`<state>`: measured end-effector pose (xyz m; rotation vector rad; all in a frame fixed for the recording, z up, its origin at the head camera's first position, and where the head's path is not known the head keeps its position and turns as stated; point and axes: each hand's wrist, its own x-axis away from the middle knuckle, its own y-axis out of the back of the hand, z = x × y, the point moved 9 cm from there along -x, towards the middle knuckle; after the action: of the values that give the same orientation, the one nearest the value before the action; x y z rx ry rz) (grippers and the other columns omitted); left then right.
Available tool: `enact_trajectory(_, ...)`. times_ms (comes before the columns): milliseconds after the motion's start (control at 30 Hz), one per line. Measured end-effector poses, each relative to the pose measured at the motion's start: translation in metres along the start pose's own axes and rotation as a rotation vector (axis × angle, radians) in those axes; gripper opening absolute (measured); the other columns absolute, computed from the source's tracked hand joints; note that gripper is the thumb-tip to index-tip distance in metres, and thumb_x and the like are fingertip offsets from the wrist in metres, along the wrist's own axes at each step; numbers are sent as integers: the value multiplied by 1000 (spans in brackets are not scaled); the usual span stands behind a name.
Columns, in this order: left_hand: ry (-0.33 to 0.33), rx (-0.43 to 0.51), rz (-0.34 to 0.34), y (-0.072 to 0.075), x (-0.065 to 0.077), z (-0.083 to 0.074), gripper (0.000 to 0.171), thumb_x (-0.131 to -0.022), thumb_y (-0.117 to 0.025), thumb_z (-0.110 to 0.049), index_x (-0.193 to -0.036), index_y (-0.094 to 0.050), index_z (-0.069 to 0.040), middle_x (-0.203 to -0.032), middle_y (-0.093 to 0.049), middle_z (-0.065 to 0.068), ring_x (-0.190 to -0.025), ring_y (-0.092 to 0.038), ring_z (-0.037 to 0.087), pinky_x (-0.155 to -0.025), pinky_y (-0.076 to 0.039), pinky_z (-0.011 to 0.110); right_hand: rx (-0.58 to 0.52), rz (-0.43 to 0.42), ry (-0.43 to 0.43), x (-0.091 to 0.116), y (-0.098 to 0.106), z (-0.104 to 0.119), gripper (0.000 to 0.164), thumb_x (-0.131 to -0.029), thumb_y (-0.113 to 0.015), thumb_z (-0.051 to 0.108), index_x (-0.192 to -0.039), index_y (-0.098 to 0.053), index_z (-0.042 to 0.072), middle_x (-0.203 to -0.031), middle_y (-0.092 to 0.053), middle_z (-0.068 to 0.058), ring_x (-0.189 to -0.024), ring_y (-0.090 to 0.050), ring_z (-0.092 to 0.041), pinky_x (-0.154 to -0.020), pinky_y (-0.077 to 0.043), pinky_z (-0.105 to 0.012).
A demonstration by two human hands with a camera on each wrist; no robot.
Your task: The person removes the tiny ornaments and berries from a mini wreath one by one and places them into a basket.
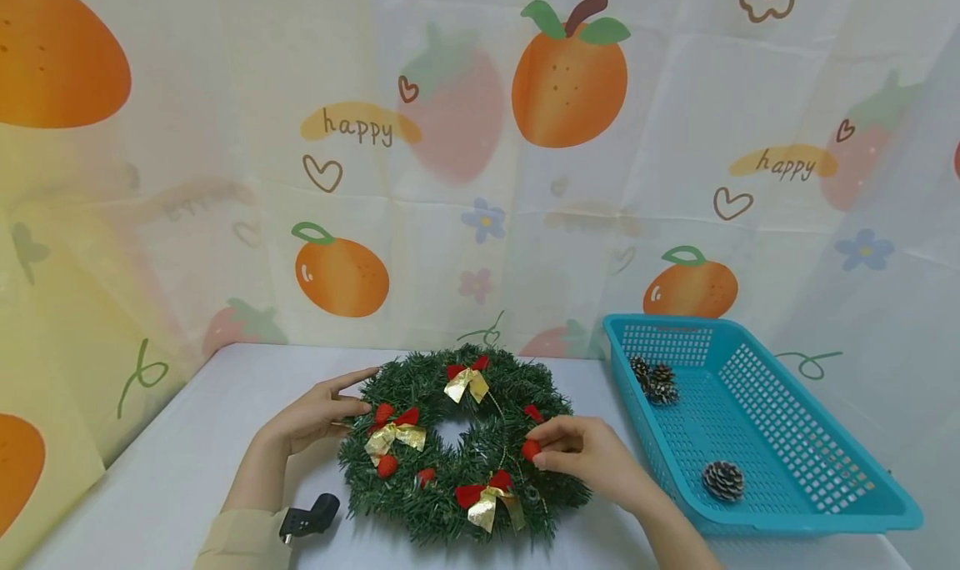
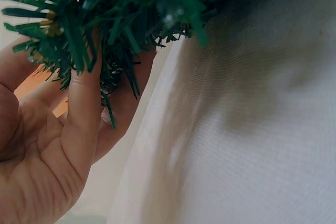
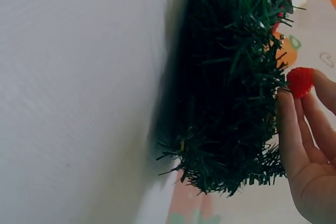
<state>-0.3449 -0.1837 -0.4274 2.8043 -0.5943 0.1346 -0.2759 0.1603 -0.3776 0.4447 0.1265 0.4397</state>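
A green Christmas wreath (image 1: 450, 512) lies on the white table, trimmed with red-and-gold bows (image 1: 487, 503) and red raspberry-like berries (image 1: 387, 467). At its left edge my left hand (image 1: 318, 416) holds the rim, fingers spread among the needles. In the left wrist view, greenery (image 2: 131, 14) covers the fingertips of that hand (image 2: 58, 140). My right hand (image 1: 592, 457) pinches a red berry (image 1: 531, 450) between thumb and fingers at the wreath's right side. The right wrist view shows this berry (image 3: 301, 82) at the outer needles, held by the right hand (image 3: 315, 156).
A blue plastic basket (image 1: 817, 520) stands at the right, with several pine cones (image 1: 723, 480) inside. A black strap-like piece (image 1: 311, 517) sits at the left wrist. Behind the table hangs a fruit-printed curtain (image 1: 450, 245).
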Motion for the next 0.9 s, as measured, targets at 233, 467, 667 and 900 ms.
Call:
enact_trajectory(233, 9, 3, -1, 0, -1, 2, 77, -95, -66, -23, -159, -22, -20, -91, -59, -4, -64, -47, 6, -66, -51, 25, -35, 2, 3, 2, 6, 3, 38, -90, -72, 23, -120, -67, -1, -107, -72, -17, -92, -70, -18, -78, -58, -26)
enact_trajectory(467, -15, -5, 9, 0, 0, -1, 77, -96, -64, -24, -160, -21, -17, -91, -59, -4, -68, -50, 6, -67, -51, 26, 25, -36, 14, 4, 17, 6, 37, -92, -70, 26, -120, -68, 3, -111, -72, -16, -91, -67, -8, -79, -56, -27)
enact_trajectory(667, -15, -5, 8, -1, 1, -2, 77, -97, -64, -24, -160, -21, -17, -96, -60, -3, -70, -51, 5, -67, -52, 26, 32, -79, 16, 5, 25, 5, 38, -91, -71, 28, -120, -68, 5, -110, -72, -16, -90, -68, -6, -79, -56, -29)
enact_trajectory(900, -10, -6, 1, -1, 2, -3, 76, -97, -64, -24, -159, -21, -17, -97, -59, -2, -77, -54, 8, -69, -53, 27, 42, -139, 24, 8, 37, 7, 41, -90, -72, 30, -122, -68, 4, -117, -70, -18, -92, -69, -3, -83, -58, -31)
